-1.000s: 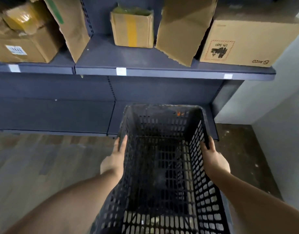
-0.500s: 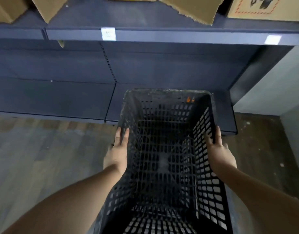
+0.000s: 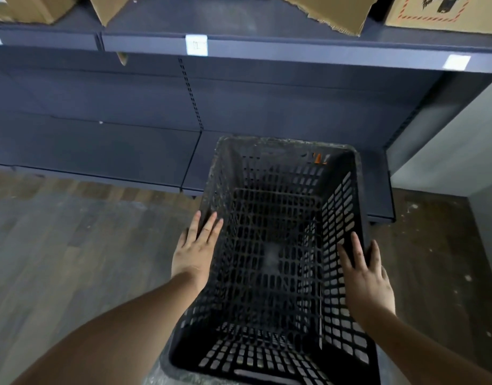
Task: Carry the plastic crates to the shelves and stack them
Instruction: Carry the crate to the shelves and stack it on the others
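Observation:
A black plastic crate (image 3: 283, 143) with perforated walls and floor is in front of me, empty, its far end over the right part of the low dark blue shelf (image 3: 114, 145). My left hand (image 3: 196, 251) presses flat against the crate's left outer wall with its fingers straight. On the right rim lies my right hand (image 3: 364, 279), fingers stretched along the wall. The crate is clamped between both palms. Whether its bottom rests on the shelf is hidden.
The upper shelf (image 3: 294, 51) overhangs, carrying cardboard boxes (image 3: 444, 12) and a torn cardboard flap (image 3: 331, 9). A white wall (image 3: 461, 140) closes the right side next to the shelf end. Grey wood-pattern floor (image 3: 72, 245) lies to the left.
The crate has moved forward and down toward the low shelf, and my view has tipped downward. My fingers have straightened along the crate's walls.

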